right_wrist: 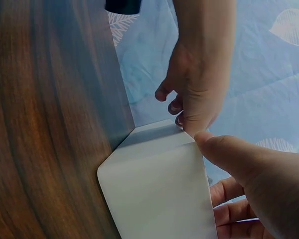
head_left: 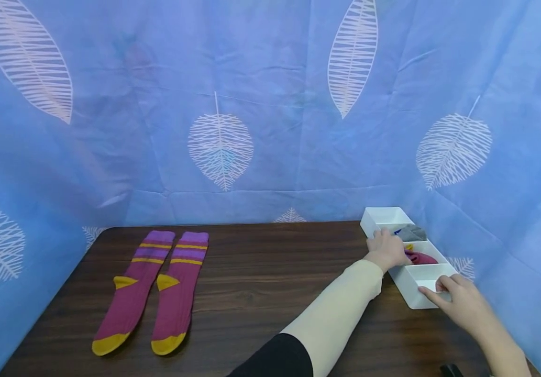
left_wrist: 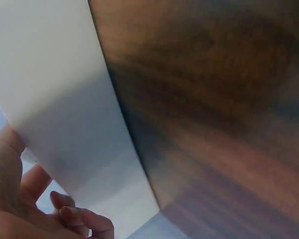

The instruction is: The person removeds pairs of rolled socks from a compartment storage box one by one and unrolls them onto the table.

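At the table's right edge stands a white three-compartment box. My left hand grips the rim of its long left side; in the left wrist view that hand has its digits over the wall's edge. My right hand pinches the near end, and the right wrist view puts its thumb at the rim with the fingers past it. A grey folded sock sits in the far compartment, a maroon one in the middle one. On the left lie two flat maroon socks with yellow toes and heels.
The dark wooden table is bounded at the back and sides by a blue leaf-print cloth. A small black object shows at the bottom right, near my right forearm.
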### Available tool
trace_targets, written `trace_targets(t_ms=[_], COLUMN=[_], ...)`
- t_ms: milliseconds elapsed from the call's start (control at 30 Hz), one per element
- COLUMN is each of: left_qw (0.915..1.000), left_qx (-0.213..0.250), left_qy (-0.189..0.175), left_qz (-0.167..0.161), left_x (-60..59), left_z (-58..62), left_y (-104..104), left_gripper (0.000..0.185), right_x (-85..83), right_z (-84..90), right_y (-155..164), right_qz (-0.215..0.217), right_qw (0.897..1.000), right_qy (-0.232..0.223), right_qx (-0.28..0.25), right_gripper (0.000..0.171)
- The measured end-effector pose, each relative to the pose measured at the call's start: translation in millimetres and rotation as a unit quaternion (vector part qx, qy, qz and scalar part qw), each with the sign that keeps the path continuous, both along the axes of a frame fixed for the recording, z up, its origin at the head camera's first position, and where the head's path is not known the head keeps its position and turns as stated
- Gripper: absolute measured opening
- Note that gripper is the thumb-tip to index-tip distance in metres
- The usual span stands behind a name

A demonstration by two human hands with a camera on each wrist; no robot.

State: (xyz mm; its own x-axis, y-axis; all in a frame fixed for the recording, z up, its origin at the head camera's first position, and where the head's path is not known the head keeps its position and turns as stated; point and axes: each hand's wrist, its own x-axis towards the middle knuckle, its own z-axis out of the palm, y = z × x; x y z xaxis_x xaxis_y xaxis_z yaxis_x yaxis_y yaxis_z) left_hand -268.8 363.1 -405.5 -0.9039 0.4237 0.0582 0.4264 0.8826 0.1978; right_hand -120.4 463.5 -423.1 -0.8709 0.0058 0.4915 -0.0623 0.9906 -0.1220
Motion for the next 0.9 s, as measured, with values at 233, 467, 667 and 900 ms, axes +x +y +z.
trace_targets(t_ms=[233,467,667,900], left_qw=[0.9996,0.997,0.992,0.9904], left_qx=[-0.028,-0.043,-0.049,-0.039], left_qy=[-0.004,0.047,0.083,0.101], left_qz=[-0.005,-0.044,-0.081,-0.086], left_x=[-1.1,-2.9,-0.9,2.5], left_z=[4.8,-0.2,4.2,13.2], left_y=[-3,-3,-4,-10], left_gripper=[0.024,0.023,0.024,0.028], right_x=[-3.3,-3.4,1.4,0.2], right_z=[-1.2,-1.9,1.1,2.6], right_y=[-4,-1,3,5], right_qz=[0.01,0.014,0.002,0.001], right_qw=[1.0,1.0,1.0,1.0], right_qy=[0.01,0.021,0.01,-0.017], right_qx=[0.001,-0.004,-0.004,-0.006], right_gripper=[0.037,0.038,0.039,0.037])
